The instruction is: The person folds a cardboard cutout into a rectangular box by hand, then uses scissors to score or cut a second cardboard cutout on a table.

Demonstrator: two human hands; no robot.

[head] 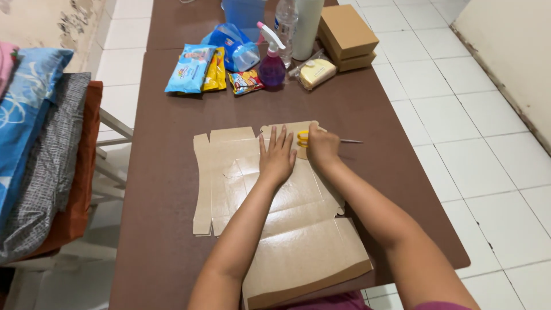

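Flat creased brown cardboard sheet (287, 229) unfolded on brown table (166, 229), left hand (276, 158) spread flat pressing on it, right hand (322, 146) closed around yellow-handled scissors (321, 139) at its far edge, beyond it glossy snack packets (198, 69), purple spray bottle (271, 66), stacked closed cardboard boxes (346, 35).

We're in a home, a lived-in room by the look of it: white tiled floor (459, 126), a plain brown tabletop (172, 183), and folded bedding with a blue pillow (26, 109) stacked on a chair at the left. Snack packets (206, 69), a spray bottle (271, 60) and small cardboard boxes (346, 35) crowd the far end.
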